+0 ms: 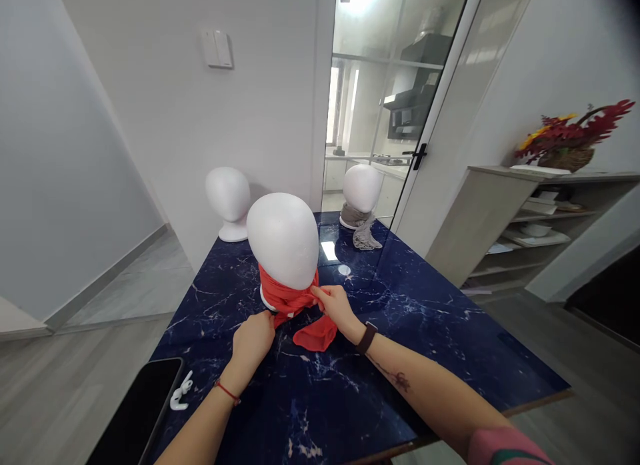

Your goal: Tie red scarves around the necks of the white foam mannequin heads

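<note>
In front of me a white foam mannequin head (283,238) stands on the table, with a red scarf (285,297) wrapped around its neck. My left hand (253,338) is closed on the scarf at the lower left of the neck. At the right of the neck, my right hand (337,308) pinches another part of the same scarf between thumb and fingers. One loose red end droops onto the tabletop below my right hand. The fingertips of my left hand are partly hidden behind its back.
A bare mannequin head (227,195) stands at the back left; another head (362,188) wearing a grey scarf (365,231) is at the back right. A phone (135,411) and white earbuds (181,391) lie front left on the dark blue marbled table (410,318). A shelf unit (500,218) stands right.
</note>
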Motion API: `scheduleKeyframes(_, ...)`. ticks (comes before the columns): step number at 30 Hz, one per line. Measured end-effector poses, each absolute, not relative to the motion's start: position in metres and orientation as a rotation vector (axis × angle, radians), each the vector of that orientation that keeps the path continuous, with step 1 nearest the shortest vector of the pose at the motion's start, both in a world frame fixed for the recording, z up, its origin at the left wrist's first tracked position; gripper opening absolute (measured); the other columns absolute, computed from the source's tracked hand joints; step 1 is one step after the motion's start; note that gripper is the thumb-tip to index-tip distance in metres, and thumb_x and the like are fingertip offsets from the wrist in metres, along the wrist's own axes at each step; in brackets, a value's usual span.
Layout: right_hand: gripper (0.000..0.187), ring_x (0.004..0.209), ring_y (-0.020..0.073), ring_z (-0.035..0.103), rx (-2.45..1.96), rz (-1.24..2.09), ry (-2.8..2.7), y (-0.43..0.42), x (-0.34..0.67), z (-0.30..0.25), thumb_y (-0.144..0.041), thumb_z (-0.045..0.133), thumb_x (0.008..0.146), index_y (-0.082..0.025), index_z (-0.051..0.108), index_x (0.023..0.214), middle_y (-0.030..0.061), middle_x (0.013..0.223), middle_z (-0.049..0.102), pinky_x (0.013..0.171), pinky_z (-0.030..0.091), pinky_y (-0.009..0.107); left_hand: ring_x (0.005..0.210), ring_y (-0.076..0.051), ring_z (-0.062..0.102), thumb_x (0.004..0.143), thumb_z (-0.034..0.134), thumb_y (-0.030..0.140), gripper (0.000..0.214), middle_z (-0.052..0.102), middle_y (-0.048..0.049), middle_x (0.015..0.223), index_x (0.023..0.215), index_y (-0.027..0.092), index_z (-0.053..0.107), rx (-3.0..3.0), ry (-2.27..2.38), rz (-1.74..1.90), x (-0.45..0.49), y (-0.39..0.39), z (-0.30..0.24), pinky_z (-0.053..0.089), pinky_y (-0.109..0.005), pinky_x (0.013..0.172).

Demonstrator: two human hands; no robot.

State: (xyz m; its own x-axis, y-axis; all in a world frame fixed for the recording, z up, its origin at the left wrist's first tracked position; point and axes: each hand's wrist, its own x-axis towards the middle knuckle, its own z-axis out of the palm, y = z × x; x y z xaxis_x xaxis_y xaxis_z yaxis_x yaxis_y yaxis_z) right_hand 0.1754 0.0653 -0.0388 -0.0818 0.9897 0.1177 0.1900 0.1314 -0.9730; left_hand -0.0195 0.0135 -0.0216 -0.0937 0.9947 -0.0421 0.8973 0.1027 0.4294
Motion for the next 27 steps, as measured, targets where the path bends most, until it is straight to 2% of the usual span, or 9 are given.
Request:
scheduleKeyframes(5,0.049,0.045,0.0067,0.036,-1.178,0.912,-1.496,0.064,0.176,-0.037,-0.051,0.046,0.083,-0.016,0.046,0.050,-0.0026,0.045,0.042,0.048,0.027,0.020,0.074,-0.027,0.066,0.088,0.032,0.020,0.032,0.068,-0.0166,0.079,0.088,0.014,0.063,2.072,2.205,0.151,-0.008,0.008,-0.021,0.045,-0.036,0.066)
scheduleKeyframes(9,0.043,0.055,0.0079,0.037,-1.054,0.849,-1.654,0.049,0.165,-0.038,-0.043,0.052,0.082,-0.016,0.043,0.050,-0.0032,0.053,0.041,0.057,0.031,0.021,0.080,-0.018,0.062,0.088,0.037,0.022,0.027,0.065,-0.0088,0.086,0.087,0.018,0.064,2.201,1.648,0.512,0.014,0.005,-0.031,0.045,-0.028,0.074)
scheduleKeyframes(12,0.040,0.065,0.0089,0.043,-0.939,0.793,-1.819,0.042,0.158,-0.041,-0.032,0.051,0.083,-0.015,0.041,0.049,-0.0018,0.062,0.043,0.065,0.035,0.021,0.091,-0.019,0.057,0.085,0.043,0.018,0.023,0.059,-0.0094,0.098,0.093,0.017,0.065,2.211,1.440,0.751,0.024,0.004,-0.041,0.044,-0.030,0.082)
scheduleKeyframes(15,0.037,0.066,0.0076,0.045,-1.053,0.759,-1.946,0.043,0.154,-0.045,-0.021,0.049,0.082,-0.014,0.039,0.047,-0.0013,0.068,0.044,0.064,0.036,0.019,0.090,-0.020,0.054,0.083,0.046,0.020,0.021,0.056,-0.0092,0.094,0.083,0.017,0.067,2.215,1.384,0.796,0.026,0.004,-0.045,0.044,-0.033,0.082)
scheduleKeyframes(18,0.037,0.062,0.0072,0.044,-1.212,0.697,-2.025,0.045,0.153,-0.048,-0.017,0.048,0.080,-0.014,0.037,0.045,-0.0020,0.062,0.041,0.061,0.035,0.019,0.086,-0.020,0.054,0.083,0.049,0.026,0.024,0.055,-0.0080,0.087,0.067,0.016,0.065,2.216,1.366,0.771,0.025,0.003,-0.040,0.044,-0.034,0.081)
scheduleKeyframes(20,0.036,0.061,0.0081,0.045,-1.269,0.653,-2.033,0.045,0.154,-0.048,-0.019,0.049,0.081,-0.014,0.041,0.046,-0.0016,0.059,0.043,0.060,0.034,0.020,0.087,-0.020,0.054,0.081,0.052,0.031,0.026,0.057,-0.0079,0.087,0.065,0.017,0.065,2.205,1.369,0.746,0.021,0.001,-0.034,0.043,-0.034,0.081)
scheduleKeyframes(23,0.033,0.059,0.0096,0.047,-1.339,0.599,-2.070,0.041,0.158,-0.044,-0.026,0.050,0.082,-0.014,0.052,0.052,0.0015,0.061,0.051,0.057,0.034,0.022,0.093,-0.022,0.054,0.078,0.055,0.038,0.024,0.060,-0.0082,0.095,0.074,0.019,0.070,2.148,1.328,0.677,0.012,0.001,-0.022,0.041,-0.035,0.087)
scheduleKeyframes(25,0.033,0.061,0.0121,0.052,-1.416,0.427,-2.210,0.037,0.161,-0.041,-0.032,0.048,0.085,-0.013,0.061,0.061,0.0058,0.067,0.058,0.058,0.036,0.023,0.097,-0.022,0.055,0.077,0.057,0.037,0.023,0.061,-0.0077,0.104,0.081,0.021,0.071,2.064,1.257,0.635,0.005,0.003,-0.017,0.040,-0.034,0.089)
scheduleKeyframes(27,0.032,0.068,0.0155,0.057,-1.475,0.182,-2.404,0.033,0.161,-0.039,-0.031,0.044,0.088,-0.013,0.066,0.073,0.0100,0.076,0.062,0.060,0.038,0.024,0.092,-0.020,0.057,0.077,0.055,0.035,0.023,0.064,-0.0069,0.101,0.080,0.020,0.071,1.963,1.209,0.621,-0.001,0.007,-0.015,0.041,-0.031,0.085)
